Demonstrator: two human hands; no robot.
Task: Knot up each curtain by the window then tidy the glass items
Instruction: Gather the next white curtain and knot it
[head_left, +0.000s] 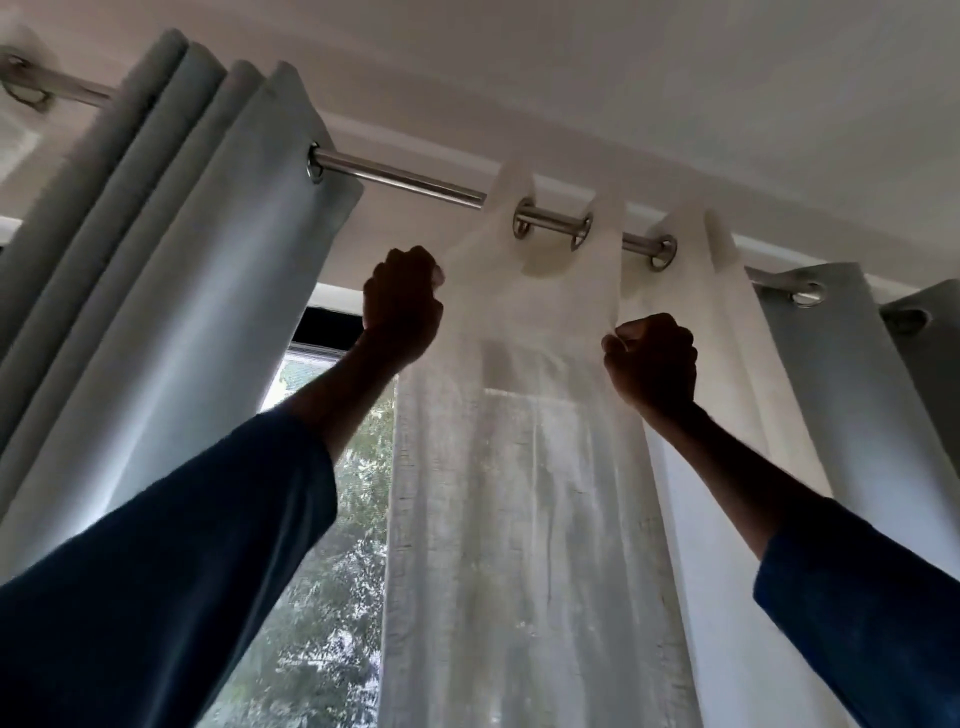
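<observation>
A sheer white curtain (540, 467) hangs by metal eyelets from a steel rod (410, 183) above the window. My left hand (401, 306) is raised and grips the sheer's left edge just under the rod. My right hand (652, 361) pinches a fold of the same sheer near its top, a little lower and to the right. A thick grey curtain (171, 270) is bunched in folds at the left of the rod. Another grey curtain (841, 395) hangs at the right. No glass items are in view.
The window pane (332, 571) shows between the left grey curtain and the sheer, with trees outside. The white ceiling (623, 78) is close above the rod. A rod bracket (26, 85) sits at the far left.
</observation>
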